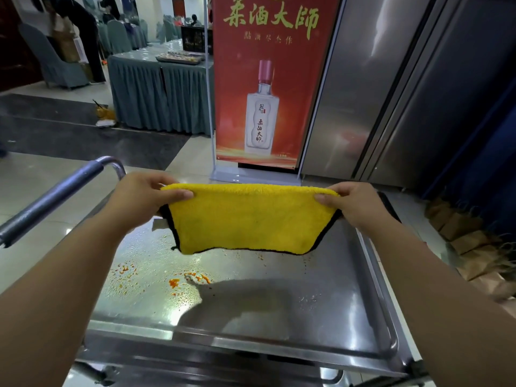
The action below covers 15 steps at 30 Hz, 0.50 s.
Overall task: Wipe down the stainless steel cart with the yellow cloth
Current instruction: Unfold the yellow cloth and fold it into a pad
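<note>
A yellow cloth (248, 219) with a black border hangs stretched in the air above the far half of the stainless steel cart top (279, 317). My left hand (145, 196) pinches its upper left corner and my right hand (354, 202) pinches its upper right corner. The cloth's lower edge hangs just above the steel surface. Orange food crumbs and grease spots (195, 279) lie scattered over the left and middle of the cart top, below the cloth.
The cart's grey handle bar (55, 195) rises at the left. A red banner stand (265, 88) and a steel refrigerator (391, 93) stand just beyond the cart. Brown paper bags (474, 247) lie on the floor at right. Draped tables (162, 99) stand far left.
</note>
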{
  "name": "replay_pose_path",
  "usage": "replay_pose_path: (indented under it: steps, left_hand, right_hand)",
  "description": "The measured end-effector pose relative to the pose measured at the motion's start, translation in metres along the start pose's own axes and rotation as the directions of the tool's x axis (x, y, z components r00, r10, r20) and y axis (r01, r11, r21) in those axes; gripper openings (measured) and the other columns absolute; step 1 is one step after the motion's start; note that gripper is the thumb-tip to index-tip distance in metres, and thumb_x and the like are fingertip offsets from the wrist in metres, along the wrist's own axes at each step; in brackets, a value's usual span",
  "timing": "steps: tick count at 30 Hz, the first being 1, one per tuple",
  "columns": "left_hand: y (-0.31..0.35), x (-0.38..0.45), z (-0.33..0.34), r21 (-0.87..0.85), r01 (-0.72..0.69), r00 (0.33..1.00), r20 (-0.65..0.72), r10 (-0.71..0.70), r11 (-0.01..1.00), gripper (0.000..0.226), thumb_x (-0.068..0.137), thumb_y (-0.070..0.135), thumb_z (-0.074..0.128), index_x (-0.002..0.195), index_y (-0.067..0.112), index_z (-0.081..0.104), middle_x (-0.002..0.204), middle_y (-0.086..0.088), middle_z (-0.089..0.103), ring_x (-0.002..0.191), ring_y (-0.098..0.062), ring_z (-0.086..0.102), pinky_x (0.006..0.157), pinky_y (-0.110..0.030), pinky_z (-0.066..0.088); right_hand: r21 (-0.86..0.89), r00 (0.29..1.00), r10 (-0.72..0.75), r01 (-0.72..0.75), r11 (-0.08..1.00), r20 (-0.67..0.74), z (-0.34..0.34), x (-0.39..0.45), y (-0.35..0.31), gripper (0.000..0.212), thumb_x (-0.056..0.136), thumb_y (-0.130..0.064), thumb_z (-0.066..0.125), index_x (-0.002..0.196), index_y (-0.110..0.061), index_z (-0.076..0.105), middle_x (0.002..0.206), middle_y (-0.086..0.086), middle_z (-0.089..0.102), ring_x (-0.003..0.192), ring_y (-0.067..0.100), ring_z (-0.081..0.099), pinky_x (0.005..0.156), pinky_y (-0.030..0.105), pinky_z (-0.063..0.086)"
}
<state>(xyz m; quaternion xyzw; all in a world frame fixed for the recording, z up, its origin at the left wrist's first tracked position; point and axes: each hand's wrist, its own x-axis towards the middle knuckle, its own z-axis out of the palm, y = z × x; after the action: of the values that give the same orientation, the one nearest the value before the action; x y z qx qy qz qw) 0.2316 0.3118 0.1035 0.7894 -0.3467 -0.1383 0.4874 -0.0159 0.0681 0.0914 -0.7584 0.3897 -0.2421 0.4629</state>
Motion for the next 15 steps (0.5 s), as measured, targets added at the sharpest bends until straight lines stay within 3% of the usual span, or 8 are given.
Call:
replay_pose_path:
  steps: [3,6,9,12,15]
  left_hand:
    - [0.001,0.001,-0.001,-0.075,0.087,0.995,-0.046,-0.090,0.993,0.017,0.074,0.024,0.074,0.079,0.009,0.066,0.075,-0.010,0.061,0.060,-0.016,0.060,0.047,-0.019,0.049]
    - [-0.003,0.001,0.006,-0.075,0.175,0.981,-0.069,-0.180,0.982,0.032,0.074,0.026,0.076,0.085,-0.002,0.065,0.064,-0.006,0.056,0.045,-0.011,0.055,0.037,-0.014,0.040]
    - [-0.007,0.001,0.018,-0.010,0.226,0.972,-0.060,-0.226,0.974,0.040,0.075,0.035,0.076,0.084,-0.002,0.065,0.064,-0.004,0.054,0.054,-0.016,0.050,0.045,-0.022,0.038]
    - [-0.006,0.002,0.031,-0.070,0.224,0.975,0.013,-0.223,0.972,0.042,0.074,0.037,0.076,0.080,-0.003,0.064,0.067,-0.009,0.057,0.063,-0.024,0.058,0.059,-0.036,0.054]
    - [0.002,0.001,0.045,-0.146,0.237,0.970,0.083,-0.227,0.960,0.030,0.078,0.026,0.074,0.083,-0.002,0.065,0.074,-0.013,0.060,0.067,-0.026,0.061,0.059,-0.033,0.057]
  right_hand:
    - [0.147,0.989,0.140,-0.145,0.978,0.044,-0.003,-0.003,0.000,0.025,0.073,-0.023,0.079,0.089,-0.005,0.069,0.092,0.012,0.071,0.083,0.024,0.068,0.078,0.037,0.057]
    - [0.207,0.969,0.245,-0.247,0.947,0.035,0.006,-0.004,0.001,0.031,0.071,-0.025,0.081,0.087,-0.003,0.068,0.093,0.015,0.071,0.083,0.026,0.068,0.078,0.037,0.057]
    - [0.134,0.962,0.270,-0.263,0.955,-0.031,0.019,-0.005,-0.001,0.035,0.070,-0.030,0.083,0.085,-0.002,0.068,0.089,0.014,0.071,0.084,0.027,0.068,0.078,0.039,0.057]
    - [0.068,0.968,0.248,-0.246,0.967,-0.038,0.035,-0.006,-0.005,0.031,0.073,-0.030,0.081,0.081,-0.004,0.068,0.085,0.014,0.069,0.080,0.027,0.067,0.074,0.040,0.058]
    - [0.080,0.971,0.237,-0.239,0.968,0.030,0.049,-0.010,-0.015,0.030,0.075,-0.025,0.081,0.092,-0.003,0.069,0.087,0.012,0.067,0.076,0.022,0.065,0.058,0.029,0.057]
